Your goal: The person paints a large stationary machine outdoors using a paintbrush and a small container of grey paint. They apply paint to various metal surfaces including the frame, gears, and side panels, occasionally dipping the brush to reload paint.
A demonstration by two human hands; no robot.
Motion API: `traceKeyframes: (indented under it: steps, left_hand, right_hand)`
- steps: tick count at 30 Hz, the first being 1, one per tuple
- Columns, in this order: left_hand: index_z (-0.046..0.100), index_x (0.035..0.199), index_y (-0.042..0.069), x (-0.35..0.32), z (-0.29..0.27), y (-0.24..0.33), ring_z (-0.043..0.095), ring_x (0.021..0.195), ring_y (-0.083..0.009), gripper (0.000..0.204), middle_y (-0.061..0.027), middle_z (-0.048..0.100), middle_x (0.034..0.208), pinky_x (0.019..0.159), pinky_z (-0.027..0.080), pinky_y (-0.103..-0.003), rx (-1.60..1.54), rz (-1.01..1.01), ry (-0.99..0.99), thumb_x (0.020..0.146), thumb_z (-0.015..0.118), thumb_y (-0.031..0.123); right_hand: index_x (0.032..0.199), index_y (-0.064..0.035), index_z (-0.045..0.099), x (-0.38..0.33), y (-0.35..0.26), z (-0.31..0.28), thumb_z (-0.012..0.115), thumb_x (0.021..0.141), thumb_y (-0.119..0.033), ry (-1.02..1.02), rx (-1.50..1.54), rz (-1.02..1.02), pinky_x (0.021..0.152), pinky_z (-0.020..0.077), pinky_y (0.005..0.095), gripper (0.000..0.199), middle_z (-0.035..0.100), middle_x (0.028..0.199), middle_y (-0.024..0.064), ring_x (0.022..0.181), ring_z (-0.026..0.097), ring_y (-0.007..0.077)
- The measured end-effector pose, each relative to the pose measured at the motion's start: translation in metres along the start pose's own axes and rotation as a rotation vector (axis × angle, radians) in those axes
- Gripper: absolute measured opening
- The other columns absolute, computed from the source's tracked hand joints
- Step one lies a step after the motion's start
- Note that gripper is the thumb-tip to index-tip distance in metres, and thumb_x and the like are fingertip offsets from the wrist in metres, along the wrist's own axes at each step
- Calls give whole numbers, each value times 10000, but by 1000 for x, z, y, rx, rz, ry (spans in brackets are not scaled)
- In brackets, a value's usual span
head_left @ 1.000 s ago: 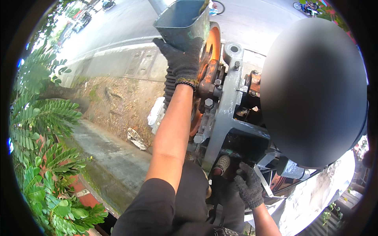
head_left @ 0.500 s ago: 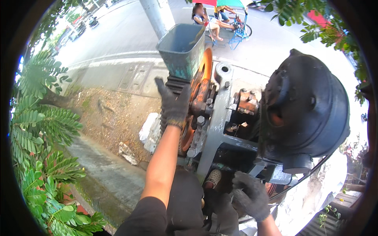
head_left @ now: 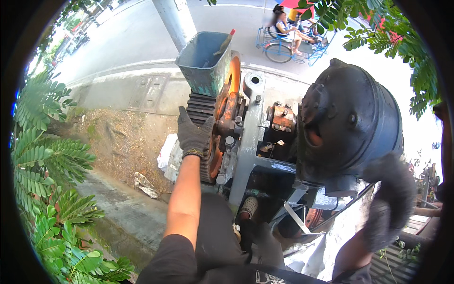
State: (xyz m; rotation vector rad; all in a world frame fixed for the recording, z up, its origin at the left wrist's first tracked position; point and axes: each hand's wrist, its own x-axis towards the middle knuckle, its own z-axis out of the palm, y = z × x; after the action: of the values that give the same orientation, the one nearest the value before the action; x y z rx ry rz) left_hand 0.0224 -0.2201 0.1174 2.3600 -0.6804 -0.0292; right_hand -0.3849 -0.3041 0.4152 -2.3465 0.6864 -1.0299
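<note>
My left hand [head_left: 194, 136] wears a dark grey work glove and lies on the teeth of a large gear wheel [head_left: 200, 105], fingers and thumb apart. The gear has dark, greasy-looking teeth and orange sides. Just beyond the hand, a worn blue-green square bucket [head_left: 201, 75] sits over the gear, with a red-tipped stick [head_left: 226, 43] leaning inside it. My right hand [head_left: 390, 196], gloved alike, is out at the right beside the lower edge of a big black rounded motor-like housing [head_left: 364, 128]. Motion smears its fingers; whether it touches the housing cannot be made out.
A grey metal frame [head_left: 249, 146] with orange bearing blocks [head_left: 283, 118] joins gear and housing. My shod foot [head_left: 249, 207] is beneath it. A pole [head_left: 175, 21] rises behind the bucket. People ride a blue pedal cart [head_left: 279, 49] on the road. Leafy branches [head_left: 61, 156] crowd the left.
My right hand has swung up and right, from near my legs to beside the black housing. My left hand stays on the gear, slightly nearer me. The view has shifted, and the cart has moved right.
</note>
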Motion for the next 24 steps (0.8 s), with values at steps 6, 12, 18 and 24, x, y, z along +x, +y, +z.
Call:
traceKeyframes:
  steps: [6, 12, 18, 24]
  left_hand:
    - [297, 1638, 12, 7, -8, -6, 603, 1311, -430, 1105, -274, 575, 1460, 1086, 498, -485, 112, -18, -118, 805, 804, 531]
    - [374, 1584, -33, 13, 6, -29, 663, 1205, -441, 1007, -294, 642, 1352, 1005, 537, -501, 107, 43, -34, 850, 778, 524]
    - [385, 1575, -36, 17, 17, -49, 625, 1243, -442, 916, -293, 614, 1389, 1059, 496, -490, 90, 205, 15, 868, 780, 391]
    - [380, 1588, -6, 17, 14, -34, 617, 1285, -431, 880, -287, 601, 1423, 1056, 502, -484, 9, 71, -72, 893, 757, 382]
  right_hand:
    - [1222, -11, 709, -67, 11, 92, 752, 887, -144, -557, 444, 441, 870, 578, 425, 363, 743, 1112, 183, 992, 724, 316]
    - [1304, -36, 696, -139, 39, 150, 759, 945, -275, -658, 420, 605, 920, 588, 435, 437, 751, 1174, 198, 1057, 738, 352]
    - [1349, -50, 673, -168, 78, 184, 735, 979, -311, -662, 328, 964, 1023, 555, 433, 457, 739, 1244, 182, 1174, 707, 368]
    - [1300, -116, 671, -150, 79, 195, 646, 981, -283, -749, 311, 1019, 954, 583, 454, 361, 709, 1258, 209, 1133, 710, 365]
